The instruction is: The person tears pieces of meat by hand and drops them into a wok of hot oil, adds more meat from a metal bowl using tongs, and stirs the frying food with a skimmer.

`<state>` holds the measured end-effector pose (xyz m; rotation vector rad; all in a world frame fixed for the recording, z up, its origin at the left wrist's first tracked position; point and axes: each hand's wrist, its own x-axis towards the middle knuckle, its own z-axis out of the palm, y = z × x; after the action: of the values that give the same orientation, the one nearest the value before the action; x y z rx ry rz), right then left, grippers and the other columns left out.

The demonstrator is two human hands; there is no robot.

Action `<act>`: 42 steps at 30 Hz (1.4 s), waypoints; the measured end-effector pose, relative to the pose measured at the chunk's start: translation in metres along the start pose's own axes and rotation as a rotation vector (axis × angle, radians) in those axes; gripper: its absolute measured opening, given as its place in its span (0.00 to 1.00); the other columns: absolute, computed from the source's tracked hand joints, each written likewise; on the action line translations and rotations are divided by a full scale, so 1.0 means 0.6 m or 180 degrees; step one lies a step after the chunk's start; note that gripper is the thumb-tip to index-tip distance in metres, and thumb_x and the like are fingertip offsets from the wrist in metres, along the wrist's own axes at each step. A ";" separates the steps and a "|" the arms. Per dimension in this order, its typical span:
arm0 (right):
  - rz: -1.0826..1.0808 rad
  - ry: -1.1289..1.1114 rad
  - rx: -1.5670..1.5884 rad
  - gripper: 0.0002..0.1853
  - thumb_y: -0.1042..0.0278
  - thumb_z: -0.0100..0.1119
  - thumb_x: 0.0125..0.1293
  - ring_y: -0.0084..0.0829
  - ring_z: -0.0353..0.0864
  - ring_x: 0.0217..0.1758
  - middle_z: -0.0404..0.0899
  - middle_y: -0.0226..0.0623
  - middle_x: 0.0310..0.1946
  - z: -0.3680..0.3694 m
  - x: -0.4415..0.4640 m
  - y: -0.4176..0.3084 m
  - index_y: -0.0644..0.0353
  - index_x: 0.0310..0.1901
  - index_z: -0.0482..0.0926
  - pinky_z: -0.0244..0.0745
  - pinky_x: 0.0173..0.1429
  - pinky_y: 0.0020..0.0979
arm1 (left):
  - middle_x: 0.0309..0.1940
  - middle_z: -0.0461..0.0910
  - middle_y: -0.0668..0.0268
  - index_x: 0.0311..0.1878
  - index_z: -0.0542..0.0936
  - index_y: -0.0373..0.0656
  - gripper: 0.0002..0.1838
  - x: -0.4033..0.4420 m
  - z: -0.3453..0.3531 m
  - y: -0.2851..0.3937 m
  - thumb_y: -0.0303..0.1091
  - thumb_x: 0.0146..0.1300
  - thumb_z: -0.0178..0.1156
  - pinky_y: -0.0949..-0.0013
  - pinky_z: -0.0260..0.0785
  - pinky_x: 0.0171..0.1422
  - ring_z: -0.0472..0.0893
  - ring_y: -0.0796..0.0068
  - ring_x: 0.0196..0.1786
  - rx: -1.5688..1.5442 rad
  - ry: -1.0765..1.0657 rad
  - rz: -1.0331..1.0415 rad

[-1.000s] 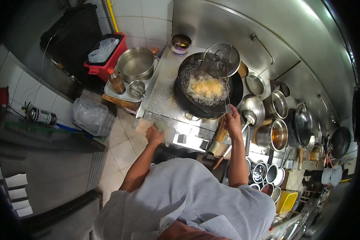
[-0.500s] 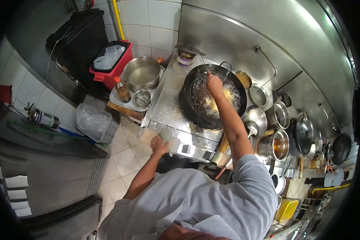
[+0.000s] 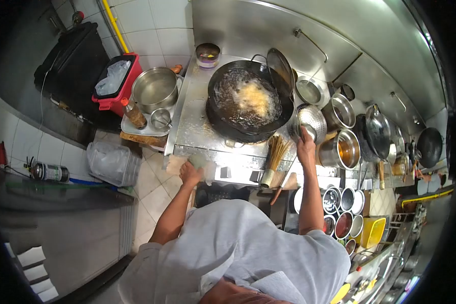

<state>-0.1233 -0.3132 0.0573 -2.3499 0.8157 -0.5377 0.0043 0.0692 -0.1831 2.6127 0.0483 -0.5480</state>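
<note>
A black wok (image 3: 215, 114) on the stove holds bubbling oil with a pale yellow, frothy mass (image 3: 254, 99) frying in it. A dark, round, flat-headed utensil (image 3: 280, 71) leans on the wok's right rim. Right of the wok, my right hand (image 3: 305, 148) is closed around the handle end of a perforated steel ladle (image 3: 311, 121), whose bowl faces up. My left hand (image 3: 190, 173) rests at the stove's front edge, fingers curled on a greenish-grey cloth (image 3: 200, 161). Between my hands lies a bamboo wok brush (image 3: 275, 157).
Steel pots (image 3: 341, 148) stand along the right side, one with amber liquid. At left, a tray (image 3: 159, 133) carries a large pot (image 3: 154, 90), a bottle (image 3: 134, 114) and a small steel cup. Several bowls (image 3: 344, 224) sit below at right. A red bin (image 3: 135, 68) stands behind left.
My right hand has let go of the long-handled utensil in the wok, which now leans on the rim. The hand has moved right to the perforated ladle. My left hand stays at the cloth.
</note>
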 end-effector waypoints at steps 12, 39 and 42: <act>0.1811 -0.1088 0.1969 0.30 0.74 0.44 0.70 0.17 0.60 0.15 0.69 0.26 0.22 0.038 -0.036 0.073 0.53 0.74 0.56 0.54 0.17 0.23 | 0.65 0.65 0.47 0.63 0.63 0.35 0.41 0.006 0.007 -0.002 0.54 0.54 0.64 0.44 0.57 0.70 0.62 0.47 0.70 0.0052 0.0020 0.0017; 0.2531 -0.2109 0.4165 0.26 0.78 0.41 0.70 0.12 0.55 0.16 0.62 0.23 0.22 0.052 -0.095 0.030 0.49 0.68 0.62 0.46 0.12 0.14 | 0.66 0.65 0.51 0.64 0.63 0.36 0.42 -0.001 -0.007 0.011 0.55 0.55 0.64 0.47 0.56 0.72 0.61 0.50 0.71 0.0092 -0.0152 -0.0080; 0.2433 -0.1858 0.3951 0.25 0.78 0.41 0.70 0.12 0.55 0.16 0.63 0.23 0.22 0.032 -0.109 0.012 0.50 0.68 0.63 0.46 0.13 0.14 | 0.65 0.66 0.51 0.64 0.63 0.36 0.42 0.001 -0.002 0.008 0.55 0.54 0.64 0.46 0.57 0.71 0.63 0.50 0.70 0.0133 -0.0098 -0.0040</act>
<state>-0.1640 -0.2671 0.0266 -0.8584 0.6955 0.0402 0.0061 0.0652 -0.1802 2.6455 0.0440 -0.5998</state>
